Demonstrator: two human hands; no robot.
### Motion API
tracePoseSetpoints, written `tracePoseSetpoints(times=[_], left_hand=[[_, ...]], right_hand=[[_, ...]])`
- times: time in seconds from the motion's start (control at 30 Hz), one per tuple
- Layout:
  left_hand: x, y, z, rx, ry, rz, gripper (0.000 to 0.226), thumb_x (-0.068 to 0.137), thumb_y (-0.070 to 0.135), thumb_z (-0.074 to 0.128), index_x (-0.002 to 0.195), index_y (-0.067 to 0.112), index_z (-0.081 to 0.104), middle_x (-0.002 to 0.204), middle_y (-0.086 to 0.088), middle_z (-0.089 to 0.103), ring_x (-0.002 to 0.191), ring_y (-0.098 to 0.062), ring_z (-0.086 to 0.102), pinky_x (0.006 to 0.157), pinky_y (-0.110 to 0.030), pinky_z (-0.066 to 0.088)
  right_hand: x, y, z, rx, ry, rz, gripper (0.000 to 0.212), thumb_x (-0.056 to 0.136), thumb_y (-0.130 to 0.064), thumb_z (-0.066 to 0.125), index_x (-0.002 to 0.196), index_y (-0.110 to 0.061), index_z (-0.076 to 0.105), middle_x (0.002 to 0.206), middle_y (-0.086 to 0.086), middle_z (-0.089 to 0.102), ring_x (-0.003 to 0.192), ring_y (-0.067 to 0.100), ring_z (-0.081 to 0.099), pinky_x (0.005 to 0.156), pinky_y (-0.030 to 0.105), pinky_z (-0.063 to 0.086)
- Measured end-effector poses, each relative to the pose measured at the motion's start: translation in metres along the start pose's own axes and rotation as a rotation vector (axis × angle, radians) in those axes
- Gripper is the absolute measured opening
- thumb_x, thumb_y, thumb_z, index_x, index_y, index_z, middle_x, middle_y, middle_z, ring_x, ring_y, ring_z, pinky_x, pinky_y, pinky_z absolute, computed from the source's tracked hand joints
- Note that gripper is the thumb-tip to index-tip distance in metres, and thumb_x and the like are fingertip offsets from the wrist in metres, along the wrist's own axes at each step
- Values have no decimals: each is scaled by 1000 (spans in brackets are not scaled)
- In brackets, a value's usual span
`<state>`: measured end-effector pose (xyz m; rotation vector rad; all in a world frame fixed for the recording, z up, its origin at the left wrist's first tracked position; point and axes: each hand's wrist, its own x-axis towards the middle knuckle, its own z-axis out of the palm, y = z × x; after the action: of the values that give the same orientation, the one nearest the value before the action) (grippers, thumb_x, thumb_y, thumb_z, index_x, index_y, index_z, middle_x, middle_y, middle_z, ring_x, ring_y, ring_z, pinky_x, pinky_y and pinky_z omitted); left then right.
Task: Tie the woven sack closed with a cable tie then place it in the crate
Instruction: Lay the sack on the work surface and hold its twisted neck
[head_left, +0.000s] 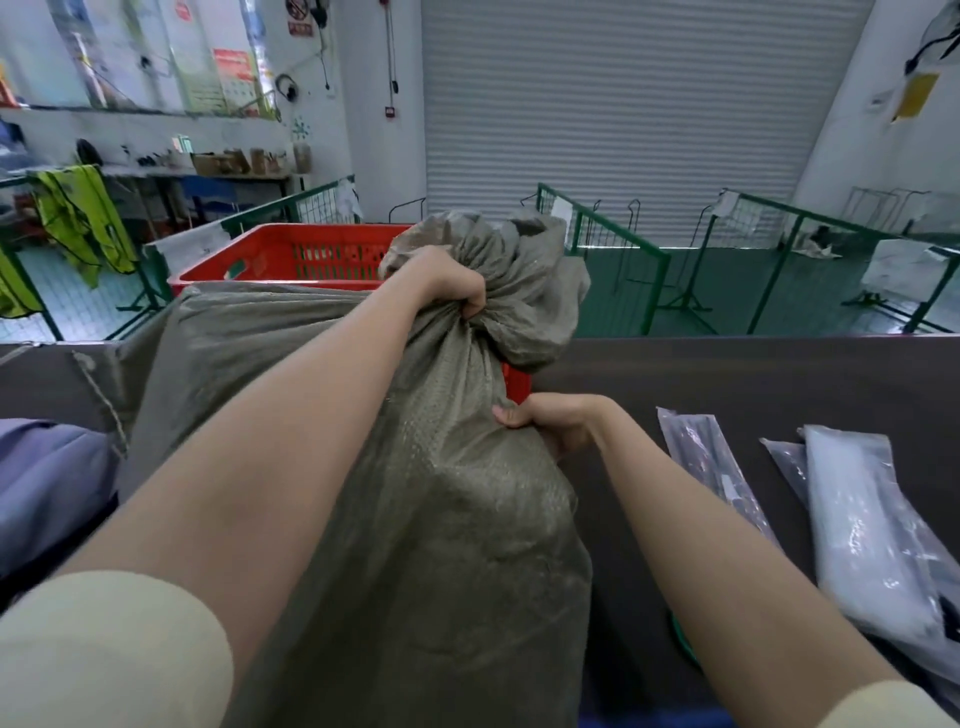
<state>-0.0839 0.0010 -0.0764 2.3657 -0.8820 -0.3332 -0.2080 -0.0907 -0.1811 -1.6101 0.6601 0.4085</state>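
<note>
A full grey-green woven sack (441, 530) stands upright on the dark table, right in front of me. My left hand (447, 283) is clenched around its gathered neck, and the loose mouth flares out above my fist. My right hand (550, 421) pinches the sack's right side just below the neck. A red plastic crate (291, 257) stands behind the sack at the table's far edge, partly hidden by it. No cable tie shows on the neck; my fist covers that spot.
Clear plastic packets (862, 525) of long dark items lie on the table (753, 374) to the right. A blue-grey bag (47, 483) sits at the left edge. Green mesh barriers (613, 234) and a shut roller door (623, 104) stand beyond the table.
</note>
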Motion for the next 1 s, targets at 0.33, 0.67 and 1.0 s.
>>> tracePoseSetpoints(times=[0.33,0.67,1.0], left_hand=[[8,-6,83,87,-165,-48,52,43,17,67,92,1,69,95,-11,67,92,-29,66,77,-32,54],[1,-55,138,182,-316,-106,21,50,13,70,68,7,60,71,-5,55,71,-24,57,57,-28,43],[-2,-87,173,-23,-382,-196,17,58,8,68,72,8,58,78,-7,56,77,-23,56,63,-30,45]], right_hand=[[30,79,37,159,19,42,45,98,-26,38,139,-8,36,142,16,47,129,29,47,113,40,32],[74,125,105,268,-75,101,56,96,-44,36,141,-11,37,144,10,46,130,28,46,102,42,43],[88,138,77,717,365,67,18,90,-9,43,103,-1,53,103,12,58,89,24,56,81,34,48]])
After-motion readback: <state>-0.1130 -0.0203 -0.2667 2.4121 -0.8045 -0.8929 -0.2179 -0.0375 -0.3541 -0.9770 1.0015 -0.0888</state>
